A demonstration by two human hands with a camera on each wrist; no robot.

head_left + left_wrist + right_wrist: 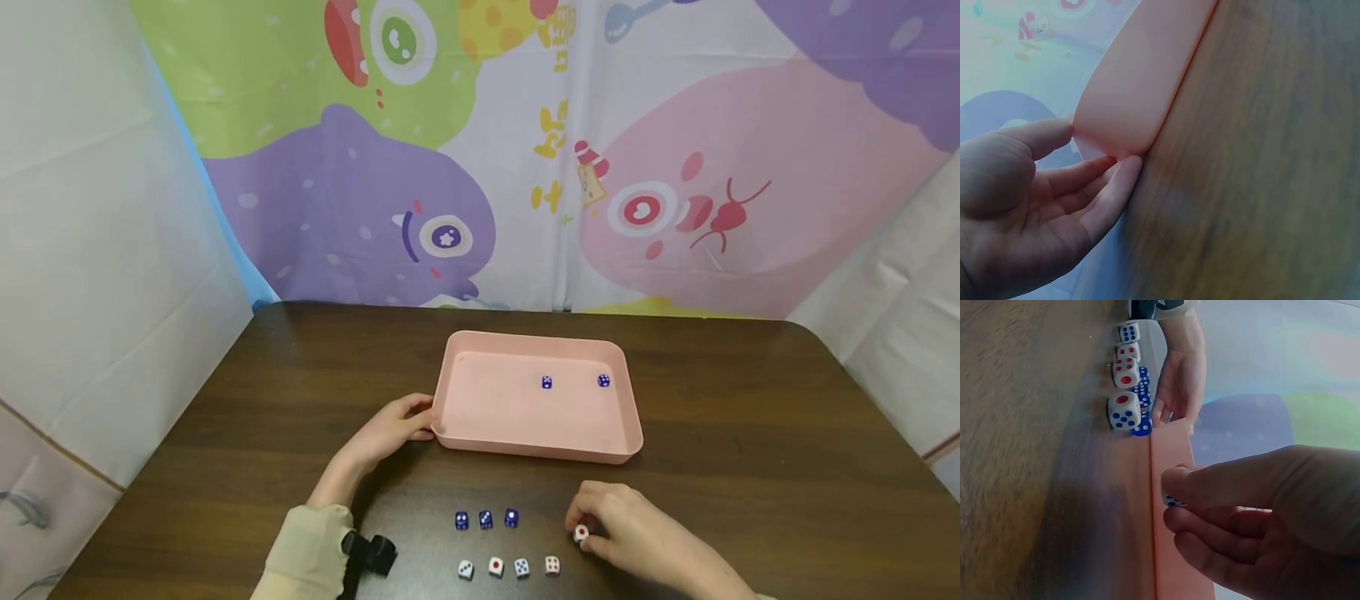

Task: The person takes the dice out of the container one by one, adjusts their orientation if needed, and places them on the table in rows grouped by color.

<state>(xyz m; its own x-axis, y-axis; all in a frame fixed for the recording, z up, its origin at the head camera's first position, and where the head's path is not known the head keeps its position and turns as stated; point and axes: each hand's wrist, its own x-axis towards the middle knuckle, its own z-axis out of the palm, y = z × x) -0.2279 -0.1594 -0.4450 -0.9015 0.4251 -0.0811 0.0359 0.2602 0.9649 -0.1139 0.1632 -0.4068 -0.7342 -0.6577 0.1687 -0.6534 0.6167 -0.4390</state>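
My left hand (pixel 392 429) holds the left side of a shallow pink tray (pixel 525 452); in the left wrist view its thumb (pixel 1054 134) meets the rim and the other fingers touch the lower corner. Between the thumb and fingers of my right hand (pixel 626 529) is a white die (pixel 581 533) with a red dot, over the table right of the dice rows. In the right wrist view the fingers mostly hide this die (pixel 1174 500). Two blue dice, one near the middle (pixel 547 382) and one at the right (pixel 603 381), lie inside the tray.
Three blue dice (pixel 486 520) form a row on the brown table (pixel 750 450) in front of the tray. Nearer me lies a row of several white dice (pixel 522 568). A cartoon-printed curtain (pixel 525 250) hangs behind the table.
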